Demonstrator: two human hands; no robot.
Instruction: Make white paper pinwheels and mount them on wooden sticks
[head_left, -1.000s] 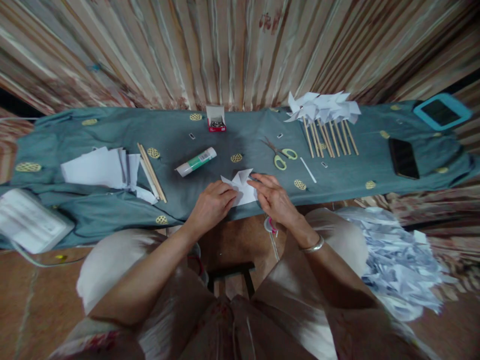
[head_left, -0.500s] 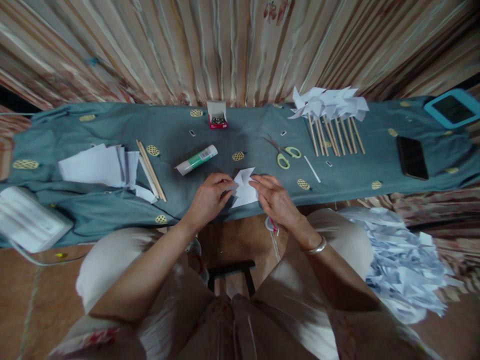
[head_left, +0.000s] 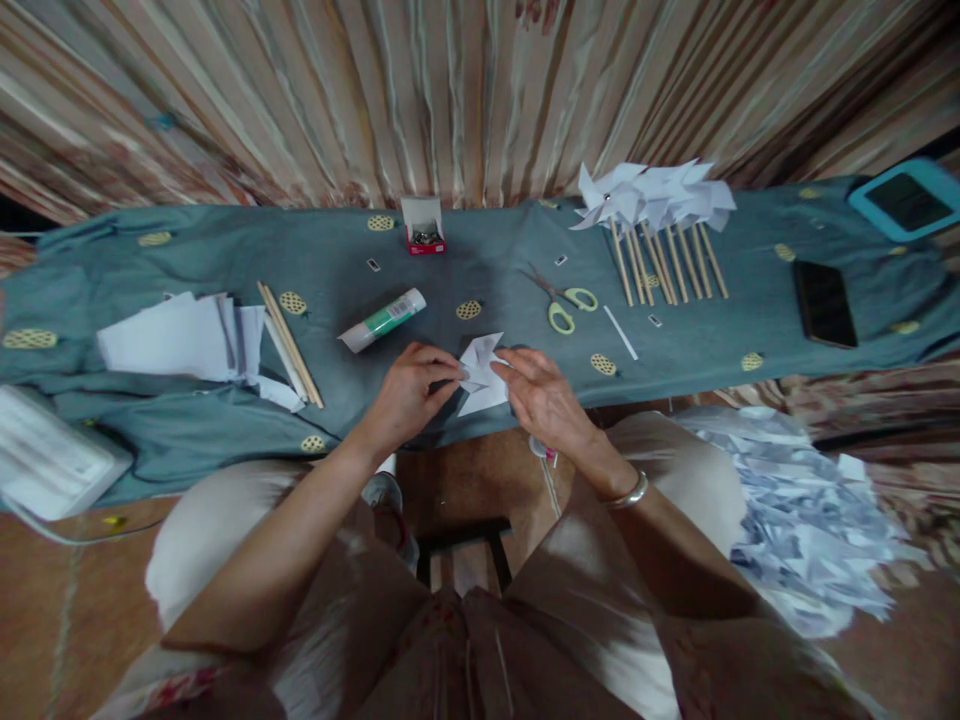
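Observation:
A white paper pinwheel (head_left: 484, 375), its blades partly folded in, lies at the front edge of the cloth-covered table between my hands. My left hand (head_left: 414, 388) pinches its left edge between thumb and fingers. On the other side, my right hand (head_left: 541, 392) has its fingers fairly straight and close together, touching the paper's right edge; its thumb is hidden. Beyond the hands lie a glue stick (head_left: 384, 320) and green-handled scissors (head_left: 561, 300), with their blades slightly apart. A small red box (head_left: 425, 240) of metal pins stands open behind them.
Finished pinwheels (head_left: 652, 195) on sticks lie at the back right, near a black phone (head_left: 825, 303) and a blue-framed tablet (head_left: 905, 198). Paper sheets (head_left: 176, 335) and wooden sticks (head_left: 291, 345) are at left, beside a white box-shaped device (head_left: 56, 452). A paper heap (head_left: 802, 530) lies below right.
The view has shifted slightly. Both hands stay at the pinwheel, and its blades look much the same, with the left fingers still pinching its edge.

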